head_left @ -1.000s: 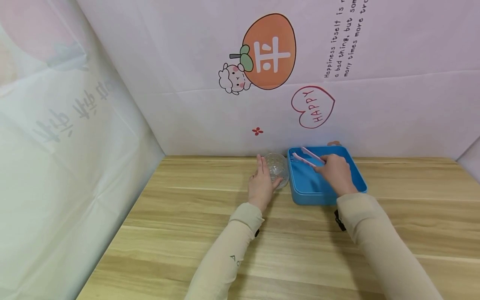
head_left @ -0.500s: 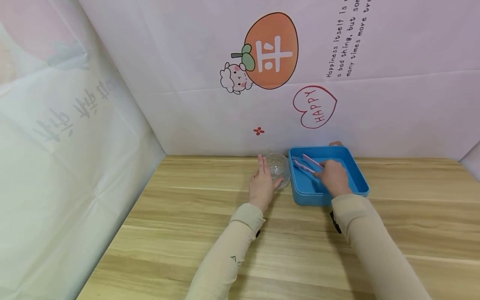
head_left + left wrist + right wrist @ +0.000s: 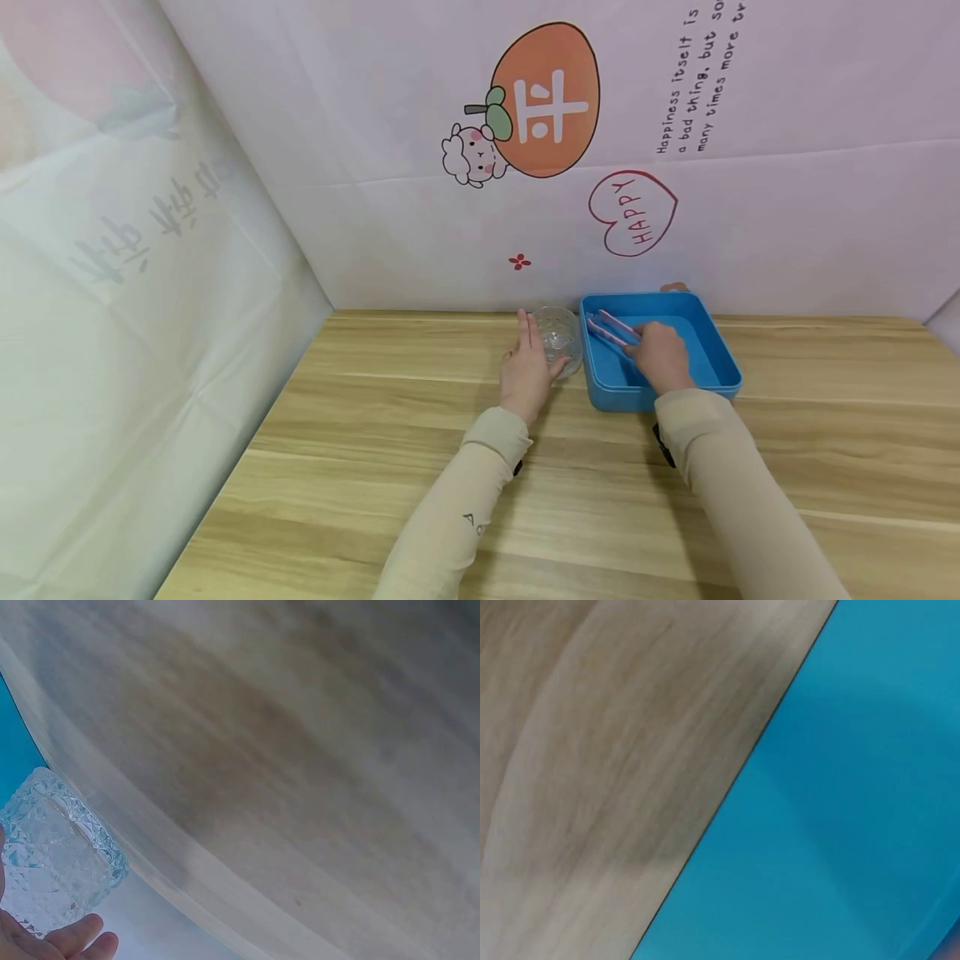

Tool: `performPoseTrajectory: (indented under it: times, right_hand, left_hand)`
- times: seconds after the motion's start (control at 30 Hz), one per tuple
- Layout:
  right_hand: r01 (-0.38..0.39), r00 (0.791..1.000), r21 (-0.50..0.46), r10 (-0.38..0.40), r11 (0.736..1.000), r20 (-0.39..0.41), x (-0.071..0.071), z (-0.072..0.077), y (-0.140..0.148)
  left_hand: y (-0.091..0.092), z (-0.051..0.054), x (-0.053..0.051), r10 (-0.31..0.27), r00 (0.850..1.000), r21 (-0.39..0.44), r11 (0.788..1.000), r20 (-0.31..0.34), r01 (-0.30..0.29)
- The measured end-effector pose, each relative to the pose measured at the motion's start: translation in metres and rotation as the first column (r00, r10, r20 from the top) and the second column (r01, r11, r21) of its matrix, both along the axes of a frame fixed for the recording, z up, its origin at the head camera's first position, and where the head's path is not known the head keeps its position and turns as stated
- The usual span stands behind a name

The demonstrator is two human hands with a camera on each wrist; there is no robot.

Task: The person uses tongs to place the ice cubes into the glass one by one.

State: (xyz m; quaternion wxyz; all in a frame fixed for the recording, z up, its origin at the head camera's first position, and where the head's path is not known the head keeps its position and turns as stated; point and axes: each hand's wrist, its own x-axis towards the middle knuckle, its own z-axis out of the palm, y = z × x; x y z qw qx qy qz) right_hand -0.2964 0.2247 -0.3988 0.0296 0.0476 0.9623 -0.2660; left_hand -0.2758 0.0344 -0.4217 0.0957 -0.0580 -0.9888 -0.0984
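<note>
My left hand (image 3: pixel 525 371) holds a clear cut-glass cup (image 3: pixel 558 340), its fingers along the left side and its thumb at the front. In the left wrist view, the patterned glass (image 3: pixel 56 859) shows beside the fingertips. My right hand (image 3: pixel 660 357) grips pink tongs (image 3: pixel 618 323) over a blue box (image 3: pixel 637 398). The tongs' tips reach down into the box's back left corner, slightly apart. Something small and bluish shows by the tips, too small to tell what. The right wrist view catches only the blue box's outer wall (image 3: pixel 795 847) and wood.
The cup stands right against the box's left side on a wooden table (image 3: pixel 375 433). A white printed sheet (image 3: pixel 375 208) rises directly behind both, and another sheet (image 3: pixel 150 333) hangs along the left edge.
My right hand has moved left and lower with the tongs, whose tips have gone deeper into the box and drawn closer together. The left hand has stayed on the cup.
</note>
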Motion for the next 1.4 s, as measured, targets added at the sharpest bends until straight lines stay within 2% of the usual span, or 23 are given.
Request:
performPoseTrajectory:
  times: [0.23,0.5,0.8,1.03,1.23,1.27,1.4]
  right_hand:
    - [-0.005,1.000,0.015,0.005,1.000,-0.004,0.002,0.001,-0.001]
    - [-0.020,0.997,0.026,0.022,0.999,-0.069,0.003,-0.001,0.000]
    - [-0.010,0.997,0.017,0.011,1.000,-0.074,0.004,-0.001,0.004]
    - [-0.009,0.989,0.006,0.010,1.000,-0.145,0.007,0.003,0.012]
    - [0.014,0.987,-0.022,-0.017,1.000,-0.163,0.012,0.012,0.020]
    - [0.014,0.985,-0.026,-0.019,1.000,-0.174,0.013,0.013,0.021]
    - [0.001,0.972,-0.026,-0.007,1.000,-0.234,0.018,0.017,0.025]
  left_hand:
    - [0.001,-0.001,0.001,0.002,0.999,-0.020,1.000,-0.042,-0.003]
    - [0.001,-0.001,0.001,0.002,0.999,-0.005,1.000,-0.034,-0.002]
    - [0.001,0.000,0.002,-0.003,1.000,0.001,1.000,-0.012,0.003]
    - [-0.001,0.000,0.002,-0.003,0.999,0.007,1.000,-0.040,0.003]
    - [-0.001,-0.003,0.001,-0.009,0.998,0.010,1.000,-0.060,0.010]
    - [-0.001,-0.009,-0.003,-0.011,0.996,0.000,1.000,-0.093,0.011]
    - [-0.001,-0.008,-0.002,-0.014,0.996,0.008,1.000,-0.090,0.015]
